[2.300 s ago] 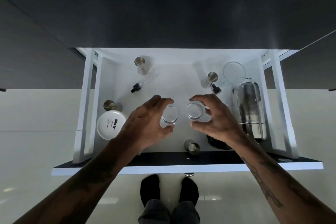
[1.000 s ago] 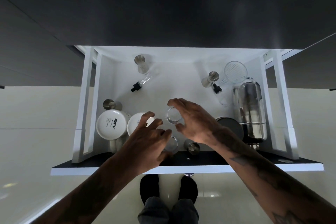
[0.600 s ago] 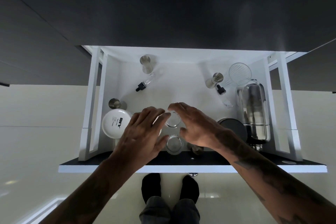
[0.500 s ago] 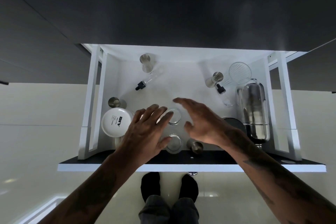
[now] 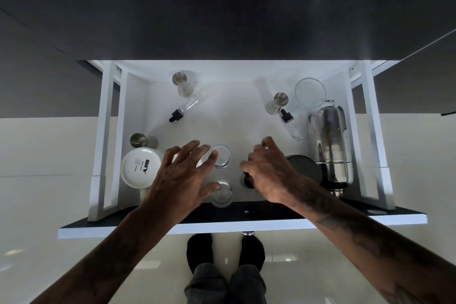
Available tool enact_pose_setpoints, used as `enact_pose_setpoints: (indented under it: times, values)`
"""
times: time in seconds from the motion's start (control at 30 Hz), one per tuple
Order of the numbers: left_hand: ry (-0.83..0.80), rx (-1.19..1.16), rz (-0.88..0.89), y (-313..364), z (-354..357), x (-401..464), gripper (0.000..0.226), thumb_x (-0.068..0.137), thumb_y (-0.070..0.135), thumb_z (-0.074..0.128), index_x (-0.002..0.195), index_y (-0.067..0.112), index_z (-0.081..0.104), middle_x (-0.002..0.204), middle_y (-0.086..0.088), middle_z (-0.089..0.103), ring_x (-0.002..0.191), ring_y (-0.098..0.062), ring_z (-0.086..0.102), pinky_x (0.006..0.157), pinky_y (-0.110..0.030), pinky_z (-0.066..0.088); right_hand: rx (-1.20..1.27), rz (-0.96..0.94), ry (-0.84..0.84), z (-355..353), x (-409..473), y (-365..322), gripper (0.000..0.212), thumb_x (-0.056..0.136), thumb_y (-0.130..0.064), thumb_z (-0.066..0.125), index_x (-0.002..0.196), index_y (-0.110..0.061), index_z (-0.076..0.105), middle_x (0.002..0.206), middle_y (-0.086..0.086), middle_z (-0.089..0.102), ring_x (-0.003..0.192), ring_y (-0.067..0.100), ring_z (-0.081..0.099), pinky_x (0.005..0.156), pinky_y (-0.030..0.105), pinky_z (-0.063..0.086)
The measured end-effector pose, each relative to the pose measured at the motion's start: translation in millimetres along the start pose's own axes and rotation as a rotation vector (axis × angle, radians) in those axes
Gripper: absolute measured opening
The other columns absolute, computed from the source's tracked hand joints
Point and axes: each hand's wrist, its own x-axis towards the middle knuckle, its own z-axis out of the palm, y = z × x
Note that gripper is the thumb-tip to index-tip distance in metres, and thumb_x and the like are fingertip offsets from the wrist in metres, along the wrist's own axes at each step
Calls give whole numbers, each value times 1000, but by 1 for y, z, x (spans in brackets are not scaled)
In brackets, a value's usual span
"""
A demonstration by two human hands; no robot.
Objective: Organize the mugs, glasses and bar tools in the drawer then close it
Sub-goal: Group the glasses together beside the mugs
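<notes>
The right hand (image 5: pixel 267 173) hovers with fingers curled but gripping nothing over the small steel jigger (image 5: pixel 248 181), which stands upright under its thumb at the white drawer's (image 5: pixel 229 116) front edge. The left hand (image 5: pixel 181 176), fingers spread and empty, rests beside two clear short glasses (image 5: pixel 221 157).

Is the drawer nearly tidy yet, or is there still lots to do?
About halfway. Done: two small glasses stand in a line beside the white mug at the front. In hand: the right hand is coming down on a small jigger; the left hand rests open by the glasses. Left: two dropper bottles lie loose, other jiggers are scattered, and the drawer is open.
</notes>
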Motion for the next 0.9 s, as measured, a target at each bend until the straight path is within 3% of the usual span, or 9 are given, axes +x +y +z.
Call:
enact_pose_setpoints:
  times: [0.13, 0.23, 0.33, 0.43, 0.53, 0.57, 0.7, 0.83, 0.9]
  values:
    - [0, -4, -4, 2, 0, 1, 60, 84, 50, 47, 122, 9, 69, 126, -14, 67, 120, -35, 61, 92, -50, 48, -47, 240, 144, -14, 24, 39, 10, 83, -25, 65, 88, -19, 69, 88, 6, 74, 89, 26, 63, 89, 41, 31]
    - [28, -11, -9, 3, 2, 0, 60, 83, 50, 48, 122, 9, 69, 126, -13, 67, 120, -35, 61, 93, -49, 47, -36, 395, 112, -15, 21, 72, 11, 84, -21, 60, 89, -18, 70, 91, 9, 74, 88, 29, 64, 86, 38, 34]
    - [45, -40, -25, 1, 3, 0, 60, 82, 52, 50, 121, 10, 69, 126, -12, 67, 118, -34, 62, 93, -48, 48, 104, 423, 75, -12, 11, 79, 18, 87, -25, 57, 94, -17, 72, 94, 11, 74, 85, 33, 65, 81, 34, 42]
    - [44, -43, -16, 1, 1, 1, 62, 80, 54, 50, 121, 11, 69, 125, -11, 67, 116, -33, 63, 94, -49, 47, 333, 523, 182, -33, -6, 83, 30, 83, -31, 66, 110, -18, 70, 101, 10, 75, 93, 31, 69, 87, 38, 53]
    - [64, -69, -37, -1, -3, 5, 62, 79, 55, 50, 122, 15, 70, 123, -8, 68, 116, -31, 62, 97, -48, 44, 336, 625, 401, -61, -22, 103, 36, 86, -26, 63, 121, -15, 62, 114, 10, 70, 103, 31, 64, 90, 37, 51]
    - [64, -92, -52, -2, -5, 6, 60, 79, 55, 50, 121, 17, 70, 123, -8, 69, 116, -30, 62, 98, -48, 43, 320, 654, 398, -64, -22, 114, 46, 84, -25, 66, 128, -15, 56, 125, 12, 63, 113, 32, 59, 92, 39, 49]
    - [100, -120, -78, -1, -4, 10, 55, 80, 53, 51, 116, 18, 73, 120, -6, 70, 114, -29, 63, 99, -47, 43, 356, 572, 125, -52, 1, 145, 96, 74, -34, 79, 150, -17, 23, 152, 19, 34, 134, 39, 41, 102, 46, 43]
    - [281, -170, -97, 6, -7, 18, 39, 83, 39, 62, 109, 14, 75, 114, -7, 70, 107, -30, 64, 91, -46, 49, 286, 448, 199, -40, 15, 149, 82, 71, -34, 79, 140, -18, 38, 135, 21, 51, 115, 39, 57, 92, 42, 49]
    - [406, -299, -133, 23, -17, 28, 24, 83, 27, 67, 99, 12, 77, 101, -6, 73, 94, -27, 68, 84, -42, 53, 239, 446, 269, -47, 9, 146, 74, 69, -34, 80, 131, -15, 45, 126, 19, 56, 105, 37, 62, 87, 41, 50]
